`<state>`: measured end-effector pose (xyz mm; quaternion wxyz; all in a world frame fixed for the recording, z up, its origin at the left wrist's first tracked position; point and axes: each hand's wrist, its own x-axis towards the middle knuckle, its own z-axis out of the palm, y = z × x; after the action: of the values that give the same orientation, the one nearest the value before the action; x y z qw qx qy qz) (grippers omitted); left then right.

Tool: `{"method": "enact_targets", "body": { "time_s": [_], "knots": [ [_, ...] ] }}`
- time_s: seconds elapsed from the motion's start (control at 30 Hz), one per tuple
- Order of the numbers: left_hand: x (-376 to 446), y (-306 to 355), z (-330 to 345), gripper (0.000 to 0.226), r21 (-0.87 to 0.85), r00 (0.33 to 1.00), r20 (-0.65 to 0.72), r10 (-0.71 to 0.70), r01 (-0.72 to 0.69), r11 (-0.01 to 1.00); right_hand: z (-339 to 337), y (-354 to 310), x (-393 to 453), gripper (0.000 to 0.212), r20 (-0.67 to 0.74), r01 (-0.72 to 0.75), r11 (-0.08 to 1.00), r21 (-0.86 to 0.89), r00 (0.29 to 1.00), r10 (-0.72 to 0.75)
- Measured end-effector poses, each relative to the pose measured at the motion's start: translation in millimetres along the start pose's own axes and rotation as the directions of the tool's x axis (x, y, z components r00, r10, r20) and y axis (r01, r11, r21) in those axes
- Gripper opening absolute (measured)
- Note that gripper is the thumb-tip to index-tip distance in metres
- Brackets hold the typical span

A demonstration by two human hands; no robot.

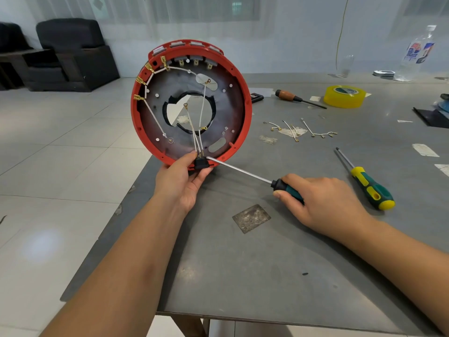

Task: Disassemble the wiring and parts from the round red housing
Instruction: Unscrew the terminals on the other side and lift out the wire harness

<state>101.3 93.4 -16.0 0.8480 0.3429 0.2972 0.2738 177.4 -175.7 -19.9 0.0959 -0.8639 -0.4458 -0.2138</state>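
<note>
Your left hand (181, 183) pinches the black socket (201, 163) at the bottom rim of the red housing (239, 93), which stands on edge directly above it. Your right hand (315, 200) grips one screwdriver (243, 171), tip at the socket. The plastic shell looks light, stiff and crackable, so hold the rim. Three thin white wires (196, 139) rise from the socket; a second screwdriver (369, 186) lies right of your right hand.

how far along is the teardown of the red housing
Partway. Done: several short wire pieces with terminals already lie loose on the table. In hand: the left hand holds the red housing upright at the black switch block, while the right hand sets a screwdriver tip against it. Left: white wires and brass terminals along the rim remain attached.
</note>
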Motion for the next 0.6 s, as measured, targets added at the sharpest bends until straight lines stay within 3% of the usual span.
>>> {"method": "enact_targets", "body": {
  "time_s": [0.47, 0.6],
  "knots": [
    [1.1, -2.2, 0.6, 0.039, -0.04, 0.999, 0.004, 0.038, -0.037, 0.999, 5.5, -5.6, -3.9, 0.058, -0.03, -0.007, 0.998, -0.067, 1.0, 0.005],
    [-0.5, -3.0, -1.5, 0.039, -0.033, 0.997, 0.011, 0.071, -0.07, 0.997, 1.2, 1.6, 0.9, 0.062, -0.001, -0.009, 1.0, 0.024, 1.0, 0.01]
  ]
}}
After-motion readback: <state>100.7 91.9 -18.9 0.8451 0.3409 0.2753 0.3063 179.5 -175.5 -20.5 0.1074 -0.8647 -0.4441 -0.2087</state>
